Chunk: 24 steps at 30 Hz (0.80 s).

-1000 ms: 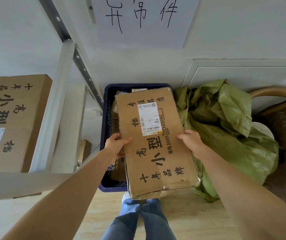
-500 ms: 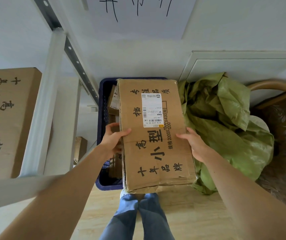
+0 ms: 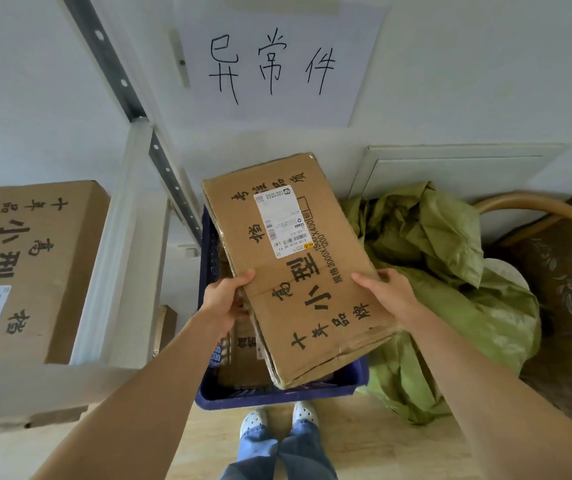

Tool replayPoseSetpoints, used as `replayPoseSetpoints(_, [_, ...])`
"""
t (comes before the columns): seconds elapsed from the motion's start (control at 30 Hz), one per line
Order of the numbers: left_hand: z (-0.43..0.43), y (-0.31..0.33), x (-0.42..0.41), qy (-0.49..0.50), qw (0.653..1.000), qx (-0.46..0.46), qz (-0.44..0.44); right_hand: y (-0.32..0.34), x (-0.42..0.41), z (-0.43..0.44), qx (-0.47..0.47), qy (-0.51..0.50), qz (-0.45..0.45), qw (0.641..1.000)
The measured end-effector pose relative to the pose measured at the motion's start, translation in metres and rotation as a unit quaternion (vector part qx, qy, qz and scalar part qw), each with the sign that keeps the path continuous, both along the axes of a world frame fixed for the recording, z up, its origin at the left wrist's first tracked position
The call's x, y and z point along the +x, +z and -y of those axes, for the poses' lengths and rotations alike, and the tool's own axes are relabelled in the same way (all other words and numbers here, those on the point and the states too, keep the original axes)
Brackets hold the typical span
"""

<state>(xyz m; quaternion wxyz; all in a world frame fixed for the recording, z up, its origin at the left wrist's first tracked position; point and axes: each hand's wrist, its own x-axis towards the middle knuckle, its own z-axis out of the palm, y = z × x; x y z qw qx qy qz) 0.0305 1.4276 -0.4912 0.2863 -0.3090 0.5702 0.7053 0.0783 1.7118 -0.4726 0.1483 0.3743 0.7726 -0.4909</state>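
Both hands are wrapped on one flat brown cardboard box [image 3: 298, 306] printed with black characters, one hand on each long edge. By the left hand [image 3: 223, 299] the left edge is gripped near its middle: the thumb is laid on the top face and the other fingers are curled under the box, where they are mostly hidden. By the right hand [image 3: 386, 294] the right edge is gripped at about the same height, with the thumb pressed flat on the top face and the remaining fingers hidden below the cardboard. Neither hand is spread wide; each is closed just enough for the thickness of the box.

The box is held tilted above a dark blue plastic crate [image 3: 277, 393], which is placed on the pale floor. Its near end is lowered to the front rim of the crate, and its far end is raised toward the wall. Whether the near corner touches the rim cannot be told. A white shipping label [image 3: 282, 220] is stuck on the far half of the top face. More cardboard is seen inside the crate, under the held box.

Just beside the crate, on the right, a crumpled green plastic bag [image 3: 450, 271] is lying. On the left, a second brown cardboard box [image 3: 35, 258] with the same characters is stored on a white metal shelf [image 3: 114, 237]. A white paper sign [image 3: 277, 64] with handwritten characters is fixed on the wall above.
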Motion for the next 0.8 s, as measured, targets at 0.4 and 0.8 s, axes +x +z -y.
replayPoseSetpoints(0.4, [-0.029, -0.003, -0.003, 0.072, 0.995, 0.071, 0.020, 0.006, -0.029, -0.015, 0.105, -0.094, -0.087, 0.986])
replayPoseSetpoints(0.8, [-0.066, -0.014, 0.009, 0.125, 0.964, 0.227, 0.058, -0.005, -0.052, -0.024, -0.022, -0.135, -0.066, 0.988])
